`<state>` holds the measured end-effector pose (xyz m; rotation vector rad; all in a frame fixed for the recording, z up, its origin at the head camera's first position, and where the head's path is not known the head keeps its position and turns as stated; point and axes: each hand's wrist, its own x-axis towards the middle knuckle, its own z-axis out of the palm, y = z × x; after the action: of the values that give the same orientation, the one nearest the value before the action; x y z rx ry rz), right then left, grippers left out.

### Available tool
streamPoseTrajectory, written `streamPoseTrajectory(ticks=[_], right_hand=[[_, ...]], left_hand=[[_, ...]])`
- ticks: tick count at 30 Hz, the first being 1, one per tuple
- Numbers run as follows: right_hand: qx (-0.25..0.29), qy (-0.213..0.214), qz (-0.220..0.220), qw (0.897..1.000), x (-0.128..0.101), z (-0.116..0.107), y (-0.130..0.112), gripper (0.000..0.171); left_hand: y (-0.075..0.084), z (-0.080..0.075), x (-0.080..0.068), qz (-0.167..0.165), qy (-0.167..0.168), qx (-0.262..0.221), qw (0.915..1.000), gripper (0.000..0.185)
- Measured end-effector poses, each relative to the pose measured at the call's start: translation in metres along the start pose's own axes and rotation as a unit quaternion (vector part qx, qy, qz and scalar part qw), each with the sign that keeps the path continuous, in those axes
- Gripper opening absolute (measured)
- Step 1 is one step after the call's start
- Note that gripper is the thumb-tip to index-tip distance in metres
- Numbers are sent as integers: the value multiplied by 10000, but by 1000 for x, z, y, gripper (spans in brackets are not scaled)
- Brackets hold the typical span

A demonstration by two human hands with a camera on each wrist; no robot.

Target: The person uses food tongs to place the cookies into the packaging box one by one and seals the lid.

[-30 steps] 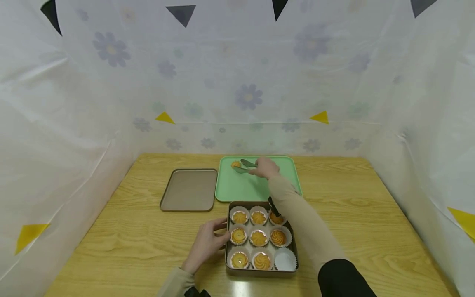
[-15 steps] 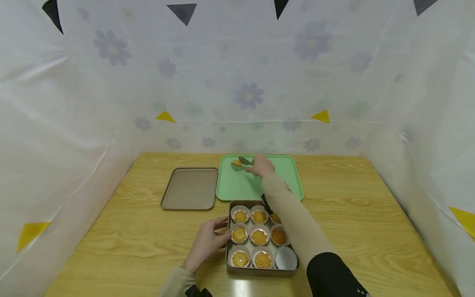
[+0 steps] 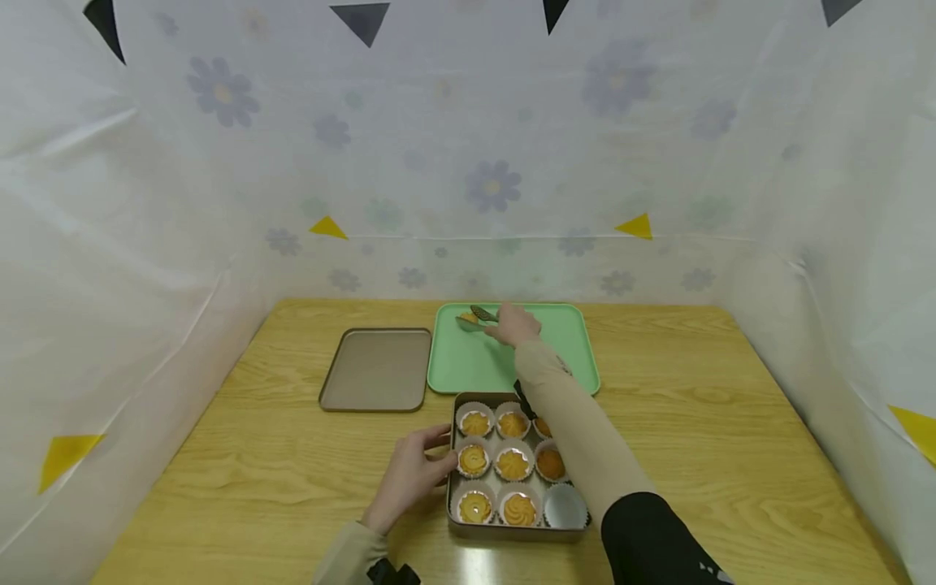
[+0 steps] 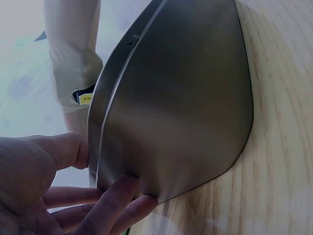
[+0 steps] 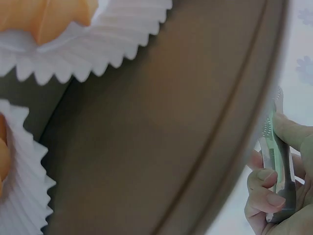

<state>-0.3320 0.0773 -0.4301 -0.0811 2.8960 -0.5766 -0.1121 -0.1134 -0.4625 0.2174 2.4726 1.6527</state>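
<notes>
My right hand (image 3: 517, 325) grips metal tongs (image 3: 483, 314) over the green tray (image 3: 468, 370). The tongs' ends lie either side of a small golden cookie (image 3: 469, 318); whether they squeeze it I cannot tell. In the right wrist view, fingers and thumb wrap the tongs (image 5: 281, 166). Against the outer left wall of a square baking tin (image 4: 176, 107) rest my left hand's (image 3: 413, 473) fingertips, with the thumb at its rim. White paper cups holding golden cookies (image 3: 513, 465) fill the tin; the near right paper cup (image 3: 565, 506) is bare. My right sleeve partly covers the right column.
A shallow brown square tray (image 3: 376, 370), with nothing on it, sits left of the green tray on the wooden table (image 3: 241, 479). Patterned white sheeting (image 3: 483, 268) closes in the back and both sides. My right forearm crosses above the tin.
My right hand has shifted slightly left with the tongs, whose ends have come closer about the cookie. The left hand stays at the tin's side.
</notes>
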Motion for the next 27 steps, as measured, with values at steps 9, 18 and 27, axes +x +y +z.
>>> streamPoseTrajectory(ticks=[9,18,27], right_hand=[[-319,77,-191,9993,5,2,5,39],[-353,-73,-258,9990,1,-2,9,47],[-194,-147,-219,9995,-6,-8,15,52]], left_hand=[[1,0,-1,-59,2,-97,9999,51],[1,0,0,-40,-12,-107,9999,51],[1,0,1,-100,-44,-32,9999,50]])
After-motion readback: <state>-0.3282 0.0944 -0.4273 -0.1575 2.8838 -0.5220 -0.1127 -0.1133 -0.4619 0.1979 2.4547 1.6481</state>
